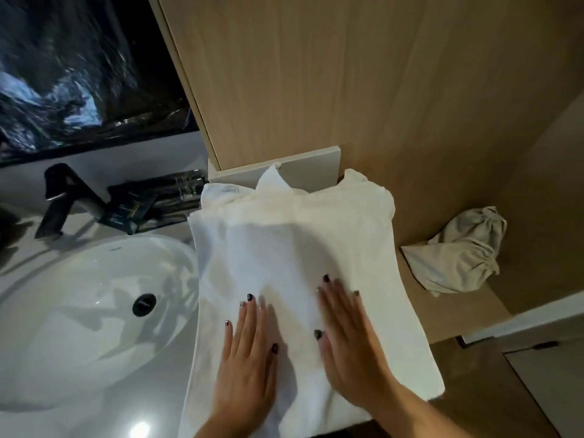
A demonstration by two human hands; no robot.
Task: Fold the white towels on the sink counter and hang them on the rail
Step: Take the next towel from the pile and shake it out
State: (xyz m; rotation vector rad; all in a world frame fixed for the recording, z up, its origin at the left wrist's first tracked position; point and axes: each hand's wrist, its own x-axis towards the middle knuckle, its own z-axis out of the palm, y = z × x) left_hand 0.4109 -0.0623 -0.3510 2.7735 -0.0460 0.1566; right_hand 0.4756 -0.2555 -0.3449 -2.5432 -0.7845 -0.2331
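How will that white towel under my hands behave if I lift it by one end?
The white towel will probably droop and unfold: it lies limp, creased, overhanging the counter's front edge. Likely light, since the left hand and right hand flatten it easily. It shouldn't slip; the terry looks grippy.

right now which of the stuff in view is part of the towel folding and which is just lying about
Part of the job:
- white towel spread on the counter
- left hand and right hand, both pressing flat on it

Just lying about:
- sink basin
- black faucet
- dark packets behind the basin
- beige drawstring bag on the wooden shelf
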